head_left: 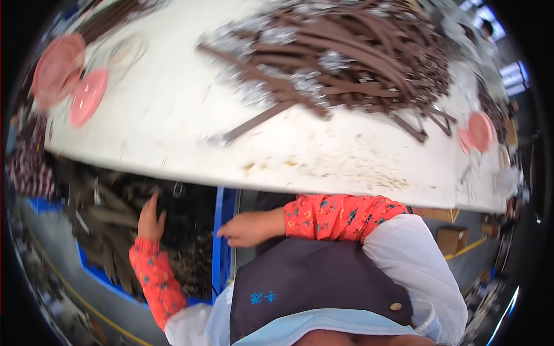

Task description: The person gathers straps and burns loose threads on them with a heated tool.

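Observation:
My left hand (151,222) reaches over a blue crate (219,254) below the table's front edge, thumb apart from the fingers and nothing visible in it. Brown and dark straps (109,222) fill the crate beneath and around this hand. By the crate's right rim is my right hand (247,227), its fingers pointing left and loosely bent; no held thing shows. Both forearms wear red flowered sleeve covers. On the table lies a big heap of brown straps (358,63), many with clear plastic wrapping (254,92) at their ends.
The white table (156,127) spans the view in front of me, with yellowish marks near its edge. Pink plastic baskets or lids (89,98) sit at the left, and a pink item (480,131) at the right. A cardboard box (453,239) stands on the floor.

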### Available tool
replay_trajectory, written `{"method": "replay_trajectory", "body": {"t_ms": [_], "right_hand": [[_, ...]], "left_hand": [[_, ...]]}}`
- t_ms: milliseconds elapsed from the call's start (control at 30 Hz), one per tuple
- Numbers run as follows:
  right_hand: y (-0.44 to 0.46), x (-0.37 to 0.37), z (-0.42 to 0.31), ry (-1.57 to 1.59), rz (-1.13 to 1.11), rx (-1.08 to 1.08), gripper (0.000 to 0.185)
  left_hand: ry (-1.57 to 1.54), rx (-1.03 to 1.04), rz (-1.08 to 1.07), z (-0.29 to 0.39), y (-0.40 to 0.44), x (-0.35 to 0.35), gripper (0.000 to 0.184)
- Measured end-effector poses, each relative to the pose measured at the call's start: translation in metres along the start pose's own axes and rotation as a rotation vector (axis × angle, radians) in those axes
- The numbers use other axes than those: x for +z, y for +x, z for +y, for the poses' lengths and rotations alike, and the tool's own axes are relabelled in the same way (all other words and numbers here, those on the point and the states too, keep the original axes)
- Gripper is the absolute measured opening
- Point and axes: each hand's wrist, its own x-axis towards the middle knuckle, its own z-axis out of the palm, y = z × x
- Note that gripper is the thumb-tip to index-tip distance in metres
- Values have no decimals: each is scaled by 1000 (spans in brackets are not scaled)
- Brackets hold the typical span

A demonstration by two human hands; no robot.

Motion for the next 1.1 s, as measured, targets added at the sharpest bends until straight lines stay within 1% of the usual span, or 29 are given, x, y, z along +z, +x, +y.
{"method": "replay_trajectory", "body": {"t_ms": [33,67,100,133,167,200,233,267,300,367,433,467,500,567,667,700,767,800,833,867,900,933,1000,1033,1067,1100], "right_hand": [[9,-2,-7,4,78,-87,41],[16,-5,-12,65,120,-115,38],[-95,-48,-18,28,126,-13,36],[-110,-55,-26,74,162,-43,33],[-124,-59,-36,134,227,-62,32],[-144,-65,-46,192,288,-79,31],[-172,-75,-55,233,344,-81,30],[-199,-86,-68,205,409,-11,26],[-227,-91,-70,258,500,5,26],[-281,-94,-76,376,680,18,24],[-340,-94,-88,488,896,174,22],[-370,-92,-89,487,1046,208,23],[-403,-90,-85,482,1190,237,23],[-475,-83,-76,441,1455,336,22],[-581,-72,-65,258,1771,603,21],[-612,-69,-58,230,1862,675,22],[-669,-68,-41,154,1928,836,23],[-696,-63,-29,137,1954,867,24],[-720,-66,-13,128,1956,882,25],[-739,-69,3,97,1955,959,26],[-761,-71,24,88,1932,1035,26],[-776,-77,40,88,1907,1111,27],[-783,-86,51,-5,1810,1229,35],[-787,-89,61,-7,1802,1213,37],[-784,-96,61,-55,1815,1279,38],[-792,-100,67,-58,1779,1289,36]], "left_hand": [[65,41,13,-13,-7,-16,81],[102,41,-7,-19,-12,-37,83],[-53,121,31,58,12,13,82],[-20,137,111,58,6,-2,67],[61,89,123,76,-1,-32,46],[14,15,148,105,-8,-58,28],[-140,-28,144,146,-6,-75,22],[-222,56,178,165,1,-80,22],[-385,84,230,192,6,-80,28],[-318,278,202,243,18,-84,41],[-154,611,277,287,40,-70,59],[-101,633,175,301,51,-65,72],[-44,631,123,321,62,-58,86],[219,710,167,350,87,-41,100],[274,759,204,392,117,-27,109],[302,802,220,402,127,-24,109],[361,870,257,417,150,-20,108],[371,888,250,426,161,-16,109],[382,882,266,434,171,-10,109],[358,912,286,440,180,-5,108],[341,884,275,446,187,-2,107],[345,900,321,450,196,3,107],[389,879,387,463,205,7,106],[384,874,414,469,209,10,103],[408,854,421,470,214,15,102],[427,841,427,471,218,20,101]]}}
